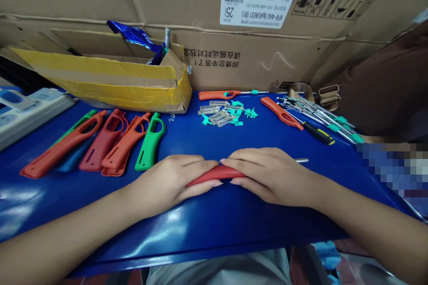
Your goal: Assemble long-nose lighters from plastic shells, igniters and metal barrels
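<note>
Both my hands press down on one red lighter body (214, 173) lying flat on the blue table (207, 227). My left hand (174, 180) wraps its fingers over the left half. My right hand (267, 173) covers the right half, fingers curled over it. A thin metal tube (301, 160) sticks out from under my right hand to the right.
Several orange, red and green lighter shells (110, 140) lie at the left. Small metal and teal parts (224, 115) sit in the middle back. An orange lighter (219, 95), an orange shell (281, 113), a screwdriver (317, 133) and metal tubes (321, 116) lie right. A yellow-taped carton (110, 80) stands behind.
</note>
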`<state>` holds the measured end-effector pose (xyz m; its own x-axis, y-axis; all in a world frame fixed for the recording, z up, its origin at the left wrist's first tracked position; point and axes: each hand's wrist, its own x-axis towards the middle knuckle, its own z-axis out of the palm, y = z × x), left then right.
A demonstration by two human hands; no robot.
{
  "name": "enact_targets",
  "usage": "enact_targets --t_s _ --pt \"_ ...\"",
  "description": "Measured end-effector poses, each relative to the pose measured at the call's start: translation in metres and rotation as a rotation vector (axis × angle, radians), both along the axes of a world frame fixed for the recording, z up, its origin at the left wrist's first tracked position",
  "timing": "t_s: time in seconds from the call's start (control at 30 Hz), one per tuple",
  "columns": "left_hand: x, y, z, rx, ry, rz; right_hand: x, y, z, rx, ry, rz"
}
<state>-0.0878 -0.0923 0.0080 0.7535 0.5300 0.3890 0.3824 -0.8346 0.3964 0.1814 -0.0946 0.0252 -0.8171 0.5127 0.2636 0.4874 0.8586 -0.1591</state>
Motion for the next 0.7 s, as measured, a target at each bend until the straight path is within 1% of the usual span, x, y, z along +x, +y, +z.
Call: enact_targets --t_s 0.17,0.33,0.4,0.57,0.7 --pt "0.0018 -0.0004 0.0027 -0.005 0.006 -0.004 -0.0027 -0.0013 -0.0054 0.046 0.051 -0.017" --pt "-0.0006 0.0023 0.0021 -0.081 0.019 0.003 -0.0042 0.004 -0.0056 0.057 0.032 -0.044" --pt "-0.0001 0.0024 0.0009 -0.083 0.023 0.012 -0.0046 0.0051 -0.0063 0.061 0.028 -0.042" --pt "0.0051 -0.0021 -0.001 -0.067 0.069 0.024 -0.0054 0.001 -0.0082 0.104 0.013 -0.009" --pt "0.0058 -0.0029 -0.0004 -0.123 0.077 0.046 -0.0063 -0.0019 -0.0061 0.101 0.007 -0.042"
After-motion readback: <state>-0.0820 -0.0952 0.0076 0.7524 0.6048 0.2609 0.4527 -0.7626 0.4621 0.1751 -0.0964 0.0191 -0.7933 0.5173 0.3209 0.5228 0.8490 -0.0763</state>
